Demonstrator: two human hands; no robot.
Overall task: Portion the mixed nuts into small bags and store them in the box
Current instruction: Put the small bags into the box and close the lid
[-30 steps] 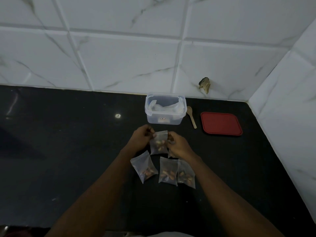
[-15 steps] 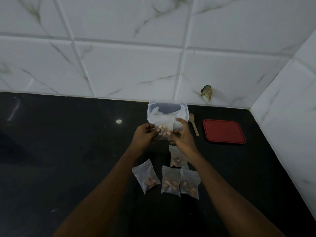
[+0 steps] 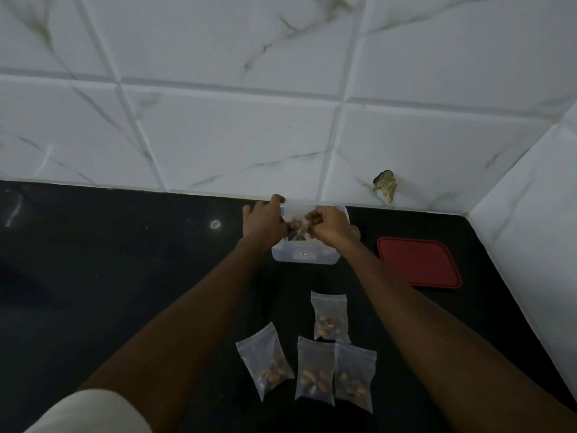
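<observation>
Two bare hands hover close together over a clear box (image 3: 304, 256). The right hand (image 3: 331, 228) pinches a small bag of nuts (image 3: 298, 231); blur hides whether the left hand (image 3: 265, 223) grips or merely touches it. Released unevenly, the bag could snag the rim and tumble onto the black counter (image 3: 125, 276), or a weak seal could spill nuts. Four filled bags (image 3: 315, 370) wait nearer the body, between the forearms. A red lid (image 3: 418, 262) lies right of the right hand, clear of the drop.
</observation>
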